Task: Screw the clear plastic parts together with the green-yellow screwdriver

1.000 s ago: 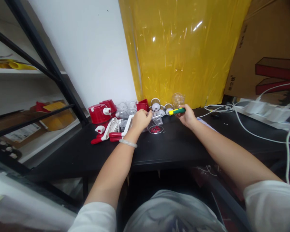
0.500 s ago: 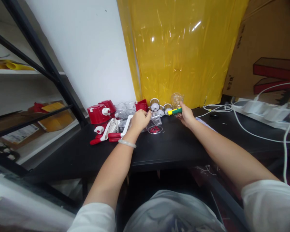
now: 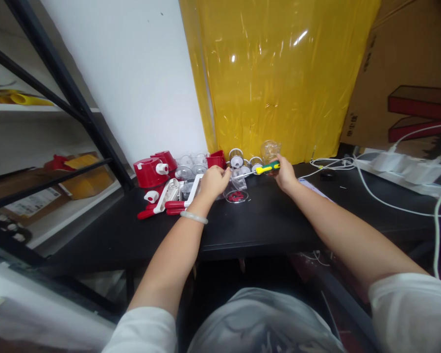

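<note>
Green-and-yellow screwdriver (image 3: 267, 167) in the right hand (image 3: 285, 175)

Nearest is the black tabletop (image 3: 242, 230). Over it, the left hand (image 3: 215, 181) has a pale wrist bracelet (image 3: 194, 217); its fingers bend, but I cannot tell what this grip pinches. Beside it lies a clear round dish (image 3: 245, 199) with red pieces (image 3: 236, 195). The right grip is closed around the handle, and the shaft points toward the left hand. Farther back is a yellow sheet (image 3: 279, 83).
</note>
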Demonstrator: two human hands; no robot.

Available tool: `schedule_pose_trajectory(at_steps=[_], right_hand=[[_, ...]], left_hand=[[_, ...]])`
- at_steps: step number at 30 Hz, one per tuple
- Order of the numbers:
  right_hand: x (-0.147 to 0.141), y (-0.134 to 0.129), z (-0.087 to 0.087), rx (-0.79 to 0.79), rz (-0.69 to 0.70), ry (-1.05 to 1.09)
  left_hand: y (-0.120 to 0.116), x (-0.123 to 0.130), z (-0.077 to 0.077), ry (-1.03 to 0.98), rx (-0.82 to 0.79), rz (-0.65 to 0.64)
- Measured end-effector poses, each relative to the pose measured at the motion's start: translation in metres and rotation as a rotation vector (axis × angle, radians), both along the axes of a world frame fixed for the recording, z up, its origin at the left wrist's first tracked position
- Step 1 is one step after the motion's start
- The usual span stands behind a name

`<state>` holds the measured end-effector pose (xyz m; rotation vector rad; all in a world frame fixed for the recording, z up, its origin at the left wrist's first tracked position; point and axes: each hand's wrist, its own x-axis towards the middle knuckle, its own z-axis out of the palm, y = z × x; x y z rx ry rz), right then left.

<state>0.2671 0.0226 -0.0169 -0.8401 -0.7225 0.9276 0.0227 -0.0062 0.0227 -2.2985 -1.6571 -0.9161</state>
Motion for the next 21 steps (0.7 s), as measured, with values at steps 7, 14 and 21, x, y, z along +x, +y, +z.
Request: schedule_pose_trajectory(at_steps=[7,14,21], right_hand=[[-0.0032,-0.0036,0.0007,-0.014,-0.029,-0.064],[-0.0065,-0.0052,0.0039,-0.005,-0.034,-0.006],[-0.0042,-0.0044,0.0036,0.016,-0.027,-0.006]], left_hand=[[-0.0014,0.0005,0.0015,0.016,-0.007,-0.006],[-0.0011,0.0007,0.001,0.019,-0.003,0.009],[-0.0008,0.001,-0.0001,0.011,0.005,0.014]])
